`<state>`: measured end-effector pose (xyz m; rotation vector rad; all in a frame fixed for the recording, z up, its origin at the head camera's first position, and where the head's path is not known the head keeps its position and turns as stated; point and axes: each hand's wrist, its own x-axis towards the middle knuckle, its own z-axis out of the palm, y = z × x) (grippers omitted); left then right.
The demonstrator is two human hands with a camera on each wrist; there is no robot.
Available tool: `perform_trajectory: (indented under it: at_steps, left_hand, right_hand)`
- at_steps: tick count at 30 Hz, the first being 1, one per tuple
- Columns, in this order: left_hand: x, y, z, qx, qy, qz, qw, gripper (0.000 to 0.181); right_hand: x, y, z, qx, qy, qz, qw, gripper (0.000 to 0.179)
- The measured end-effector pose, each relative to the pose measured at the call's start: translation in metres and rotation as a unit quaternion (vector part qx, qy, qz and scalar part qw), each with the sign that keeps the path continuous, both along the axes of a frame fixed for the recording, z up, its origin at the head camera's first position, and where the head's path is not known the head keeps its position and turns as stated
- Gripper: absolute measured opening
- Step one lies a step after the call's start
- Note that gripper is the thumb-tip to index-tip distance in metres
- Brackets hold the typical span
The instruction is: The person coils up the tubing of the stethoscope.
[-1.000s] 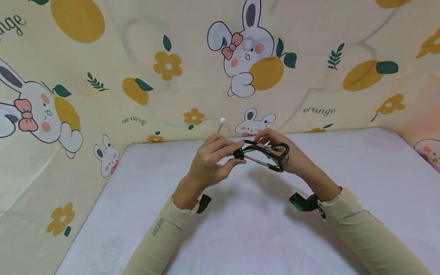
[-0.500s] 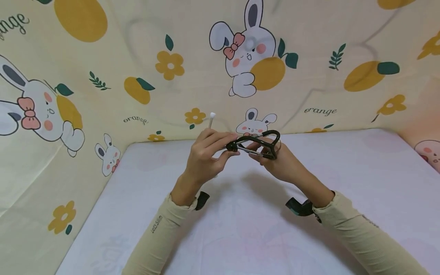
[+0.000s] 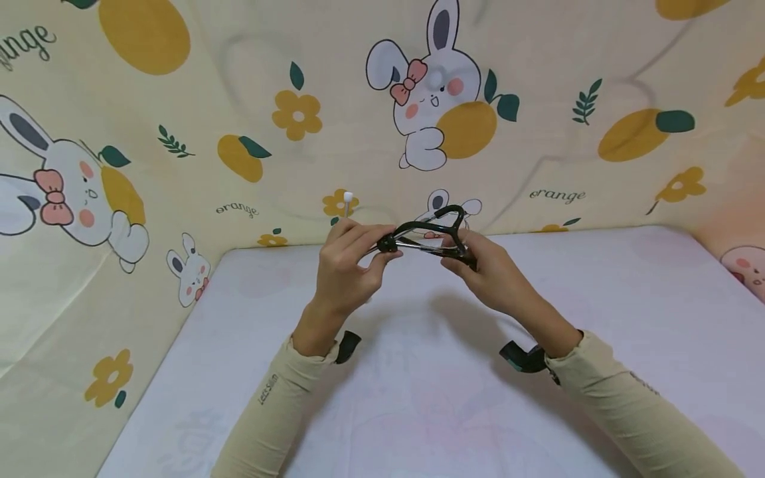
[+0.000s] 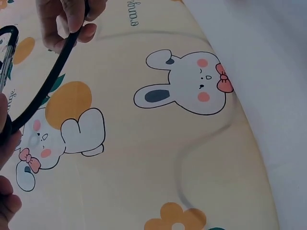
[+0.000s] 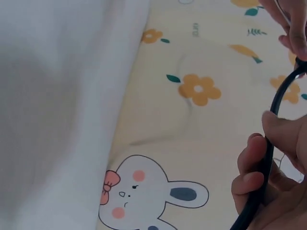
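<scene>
- Two beige sleeves [image 3: 271, 405] are seen nearest the camera, stretched forward over the white table [image 3: 597, 312], with a dark wrist mount under each forearm.
- A little further out, a pair of black glasses [image 3: 431, 234] is held in the air between both hands, above the far half of the table and clear of it.
- The frame's right side is gripped by the right hand [image 3: 485, 269]: in the right wrist view, the fingers [image 5: 250, 165] are curled round the black rim, so the hold is a closed, wrapping one.
- The hinge end is pinched by the left hand [image 3: 345, 265] between thumb and fingertips, and a thin white-tipped swab [image 3: 347, 201] is kept upright in the same hand, its tip standing above the knuckles.
- How firmly the swab is clamped cannot be told; only its upper part shows.
- For this step to be done well, the frame is best kept steady by the right hand while only the left fingers are moved, so that the swab tip can be brought onto the hinge without the glasses being twisted.
- Light pressure is judged wise: the arms look thin and could be bent.
- Farthest back, a cream cloth [image 3: 568, 79] printed with rabbits, oranges and flowers is hung behind the table.
</scene>
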<state>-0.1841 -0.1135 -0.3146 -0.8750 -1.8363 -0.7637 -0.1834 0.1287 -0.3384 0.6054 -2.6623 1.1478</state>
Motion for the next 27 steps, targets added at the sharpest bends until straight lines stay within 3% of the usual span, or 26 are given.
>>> perform_trajectory:
  at_steps: [7, 17, 27]
  left_hand:
    - [0.001, -0.003, 0.002, 0.009, -0.011, 0.022, 0.9997, 0.031]
    - [0.001, -0.004, 0.003, -0.001, -0.021, 0.052, 0.9984, 0.031]
    - [0.002, -0.005, 0.002, 0.001, -0.041, 0.079, 0.9961, 0.031]
  right_hand:
    - [0.004, -0.003, 0.000, 0.027, 0.037, 0.019, 0.9988, 0.035]
    - [0.018, -0.008, 0.008, 0.038, 0.117, 0.045, 0.9913, 0.015]
    - [0.029, -0.012, 0.014, 0.013, 0.134, 0.106, 0.9852, 0.014]
